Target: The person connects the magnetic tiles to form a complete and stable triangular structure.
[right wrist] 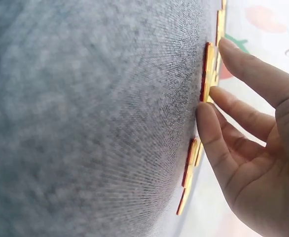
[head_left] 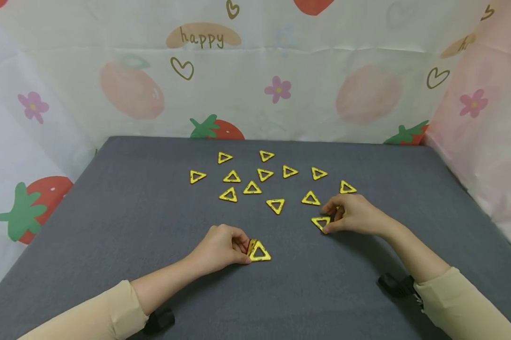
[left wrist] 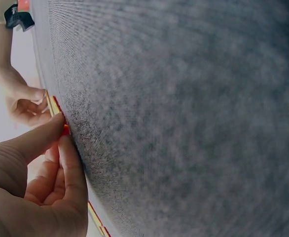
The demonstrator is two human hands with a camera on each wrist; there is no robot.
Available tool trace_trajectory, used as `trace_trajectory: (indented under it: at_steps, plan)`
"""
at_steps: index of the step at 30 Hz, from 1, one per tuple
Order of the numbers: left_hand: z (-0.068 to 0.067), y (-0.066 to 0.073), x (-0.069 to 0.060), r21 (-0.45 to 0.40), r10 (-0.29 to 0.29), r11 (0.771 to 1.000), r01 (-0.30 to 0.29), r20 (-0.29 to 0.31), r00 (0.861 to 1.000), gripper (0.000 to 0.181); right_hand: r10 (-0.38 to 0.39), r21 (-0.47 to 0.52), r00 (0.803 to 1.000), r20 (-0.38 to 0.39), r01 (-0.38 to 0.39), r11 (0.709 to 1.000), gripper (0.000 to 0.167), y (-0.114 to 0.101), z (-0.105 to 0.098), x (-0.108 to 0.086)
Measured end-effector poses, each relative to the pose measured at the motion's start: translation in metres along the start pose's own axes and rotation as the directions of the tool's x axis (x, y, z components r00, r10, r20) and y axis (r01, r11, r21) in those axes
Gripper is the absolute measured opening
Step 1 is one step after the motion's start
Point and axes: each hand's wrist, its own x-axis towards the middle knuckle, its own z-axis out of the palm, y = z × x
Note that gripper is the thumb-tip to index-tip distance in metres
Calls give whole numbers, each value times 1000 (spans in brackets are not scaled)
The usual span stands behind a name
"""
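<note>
My left hand (head_left: pixel 223 249) pinches yellow triangular pieces (head_left: pixel 260 252) near the front centre; one is tilted against another. In the left wrist view the left hand (left wrist: pixel 46 173) holds a red edge between thumb and fingers. My right hand (head_left: pixel 359 215) touches a yellow triangle (head_left: pixel 319 223) lying on the cloth at its edge, with its thumb and fingertips around one side. The right wrist view shows the right hand (right wrist: pixel 253 118) with fingers beside a red-and-yellow piece (right wrist: pixel 208 71), thumb apart from the other fingers.
Several hollow yellow triangles lie flat on the dark grey cloth (head_left: pixel 111 212) beyond the hands, among them one (head_left: pixel 275 206) at the middle and one (head_left: pixel 347 187) just behind the right hand. A patterned curtain (head_left: pixel 247 71) stands behind and at both sides.
</note>
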Motion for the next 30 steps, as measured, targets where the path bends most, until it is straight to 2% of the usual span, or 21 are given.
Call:
trace_trajectory:
  at_steps: [8,14,30]
  plan:
    - [0,0,1,9,5,1000,-5,-1,1000,19,-61,-38,998,-2,61,997,36,1,1,2]
    - [0,0,1,17,5,1000,-5,-4,1000,19,-72,-57,997,-5,71,996,34,-1,1,4]
    - [0,1,0,9,-8,1000,8,2,1000,19,-25,20,999,33,25,999,35,-8,6,4]
